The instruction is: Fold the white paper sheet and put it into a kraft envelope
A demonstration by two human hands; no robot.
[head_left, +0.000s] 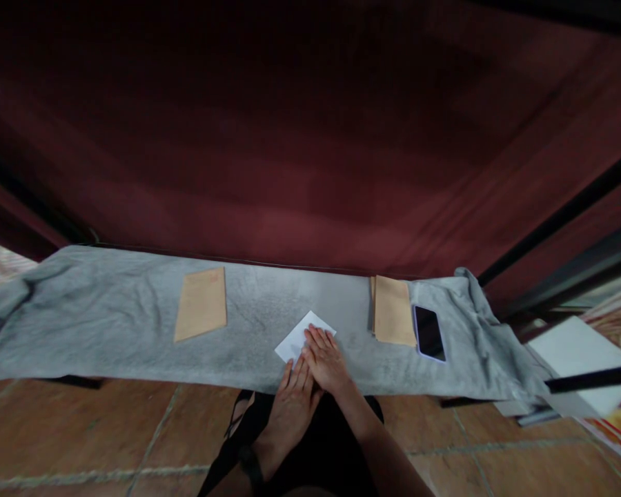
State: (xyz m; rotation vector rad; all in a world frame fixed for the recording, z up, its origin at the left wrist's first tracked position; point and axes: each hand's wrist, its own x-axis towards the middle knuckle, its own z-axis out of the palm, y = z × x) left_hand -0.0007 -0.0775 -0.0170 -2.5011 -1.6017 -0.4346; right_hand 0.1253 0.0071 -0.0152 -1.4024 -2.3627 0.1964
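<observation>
A folded white paper (pixel 296 339) lies on the grey cloth in front of me, its corners pointing outward. My right hand (pixel 325 357) rests flat on its right part, fingers stretched over the paper. Beside it, my left hand (pixel 294 400) lies palm down at the paper's near edge, fingers extended and touching the right hand. The hands cover the near part of the paper. Neither hand grasps anything.
A brown envelope (pixel 201 305) lies to the left on the grey cloth (pixel 119 310). To the right are stacked brown envelopes (pixel 394 310) and a phone (pixel 429 333). A dark red panel (pixel 300 172) rises behind; a white sheet (pixel 579 359) is at far right.
</observation>
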